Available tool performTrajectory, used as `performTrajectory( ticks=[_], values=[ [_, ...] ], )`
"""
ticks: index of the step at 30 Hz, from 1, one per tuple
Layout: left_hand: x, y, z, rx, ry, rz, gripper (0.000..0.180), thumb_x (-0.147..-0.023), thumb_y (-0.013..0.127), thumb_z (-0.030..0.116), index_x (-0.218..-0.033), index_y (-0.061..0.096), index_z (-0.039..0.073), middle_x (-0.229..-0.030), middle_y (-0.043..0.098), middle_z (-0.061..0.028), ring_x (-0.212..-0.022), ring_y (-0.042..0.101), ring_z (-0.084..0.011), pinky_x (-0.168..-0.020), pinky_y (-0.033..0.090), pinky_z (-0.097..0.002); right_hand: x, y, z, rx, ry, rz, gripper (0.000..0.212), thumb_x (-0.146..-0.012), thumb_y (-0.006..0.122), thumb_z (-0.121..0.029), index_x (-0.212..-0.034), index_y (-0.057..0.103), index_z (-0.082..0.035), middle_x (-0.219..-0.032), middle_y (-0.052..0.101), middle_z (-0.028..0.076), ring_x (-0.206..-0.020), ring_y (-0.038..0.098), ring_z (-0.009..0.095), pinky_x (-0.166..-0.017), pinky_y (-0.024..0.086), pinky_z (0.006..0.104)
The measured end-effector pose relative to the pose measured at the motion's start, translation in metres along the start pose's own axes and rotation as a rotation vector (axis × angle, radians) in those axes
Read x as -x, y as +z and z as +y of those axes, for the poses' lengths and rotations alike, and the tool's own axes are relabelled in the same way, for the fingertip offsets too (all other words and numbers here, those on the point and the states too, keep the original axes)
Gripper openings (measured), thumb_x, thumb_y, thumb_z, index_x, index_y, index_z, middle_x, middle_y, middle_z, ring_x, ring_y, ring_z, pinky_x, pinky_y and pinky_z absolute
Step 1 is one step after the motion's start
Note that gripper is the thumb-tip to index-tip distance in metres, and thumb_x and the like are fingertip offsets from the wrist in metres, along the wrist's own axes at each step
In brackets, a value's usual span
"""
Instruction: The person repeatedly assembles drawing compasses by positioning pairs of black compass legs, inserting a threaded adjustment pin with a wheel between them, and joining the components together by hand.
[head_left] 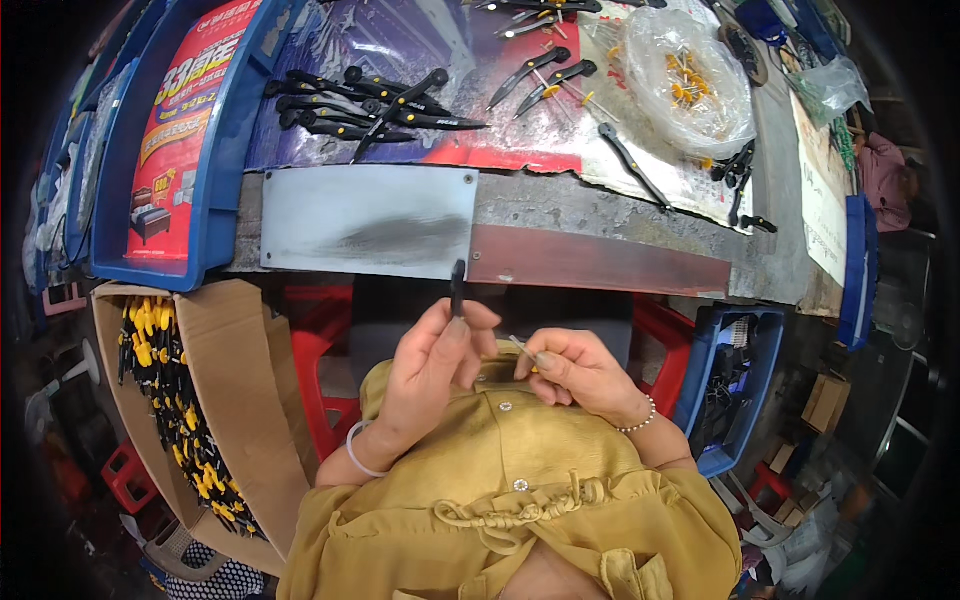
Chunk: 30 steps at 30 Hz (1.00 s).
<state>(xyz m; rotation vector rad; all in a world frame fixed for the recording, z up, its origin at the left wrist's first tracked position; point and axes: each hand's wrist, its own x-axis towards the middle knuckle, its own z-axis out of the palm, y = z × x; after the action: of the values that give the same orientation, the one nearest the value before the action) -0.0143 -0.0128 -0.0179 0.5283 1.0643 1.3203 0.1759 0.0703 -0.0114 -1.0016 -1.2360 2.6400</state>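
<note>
While both hands work close to the chest: this looks like the joining step, a thin metal piece about to meet a black handle.
Left hand: the left hand (432,365) sits at centre frame, fingers closed around a black handle (457,288) that stands upright above the fingertips.
Right hand: the right hand (575,375), just beside the left, has thumb and forefinger pinched on a thin metal pin (520,346) with a spot of yellow at the grip; its tip points up-left toward the left hand.
Gap: pin and handle are near but look apart; whether they touch low down I cannot tell.
Next move, as I judge it: the pin must line up with the lower end of the handle, so the left hand has to hold steady while the right steers.
Desk: the desk (600,215) crosses the upper middle of the frame, with a grey metal plate (368,220) on its near edge.
On the desk: a pile of black-handled tools (370,110) at upper centre, and a clear bag of yellow parts (690,80) at upper right.
Lower left: a cardboard box (230,400) of yellow-and-black pieces.
Right: a blue crate (735,385) under the desk.
</note>
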Motion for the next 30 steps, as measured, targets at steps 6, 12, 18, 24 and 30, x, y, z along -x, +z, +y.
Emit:
performTrajectory(
  ticks=[6, 12, 18, 24, 30],
  values=[
    [0.0, 0.001, -0.002, 0.32, -0.261, -0.108, 0.026, -0.094, 0.049, 0.016, -0.114, 0.054, 0.001, -0.081, 0.055, -0.0021, -0.06, 0.045, -0.0051, -0.052, 0.035, -0.0163, 0.008, 0.006, -0.004, 0.124, -0.185, 0.159, 0.016, -0.086, 0.061, -0.012, -0.095, 0.058, 0.001, -0.07, 0.057, 0.001, -0.058, 0.048, 0.004, -0.051, 0.036, 0.0188],
    [0.001, 0.005, -0.005, 0.261, -0.251, -0.022, 0.034, -0.09, 0.056, 0.019, -0.117, 0.052, -0.001, -0.085, 0.056, -0.0031, -0.066, 0.045, -0.008, -0.061, 0.036, -0.0207, 0.005, 0.005, -0.002, 0.521, -0.452, 0.214, 0.02, -0.076, 0.071, -0.012, -0.085, 0.059, 0.001, -0.066, 0.057, 0.006, -0.054, 0.054, 0.009, -0.05, 0.04, 0.0228],
    [-0.003, 0.004, -0.004, 0.364, -0.318, 0.002, 0.037, -0.092, 0.053, 0.02, -0.121, 0.05, -0.001, -0.085, 0.055, -0.0032, -0.069, 0.045, -0.0086, -0.064, 0.038, -0.0219, -0.001, 0.004, 0.003, 0.524, -0.486, 0.221, 0.022, -0.074, 0.074, -0.013, -0.083, 0.059, 0.0, -0.065, 0.057, 0.007, -0.052, 0.055, 0.011, -0.049, 0.042, 0.0238],
    [-0.006, -0.003, -0.015, 0.694, -0.471, -0.109, 0.03, -0.093, 0.052, 0.023, -0.112, 0.051, 0.0, -0.081, 0.054, -0.0013, -0.067, 0.045, -0.0084, -0.062, 0.038, -0.0219, -0.004, 0.005, 0.002, 0.503, -0.436, 0.202, 0.02, -0.074, 0.074, -0.014, -0.081, 0.06, -0.001, -0.061, 0.056, 0.007, -0.05, 0.053, 0.01, -0.048, 0.041, 0.0243],
    [-0.008, 0.003, -0.014, 0.702, -0.54, -0.098, 0.024, -0.092, 0.053, 0.025, -0.099, 0.051, 0.003, -0.079, 0.054, 0.0, -0.065, 0.045, -0.0077, -0.059, 0.037, -0.0206, -0.003, 0.002, 0.005, 0.519, -0.395, 0.194, 0.024, -0.072, 0.076, -0.017, -0.08, 0.059, -0.002, -0.057, 0.053, 0.003, -0.048, 0.047, 0.008, -0.046, 0.037, 0.0226]
  ],
)
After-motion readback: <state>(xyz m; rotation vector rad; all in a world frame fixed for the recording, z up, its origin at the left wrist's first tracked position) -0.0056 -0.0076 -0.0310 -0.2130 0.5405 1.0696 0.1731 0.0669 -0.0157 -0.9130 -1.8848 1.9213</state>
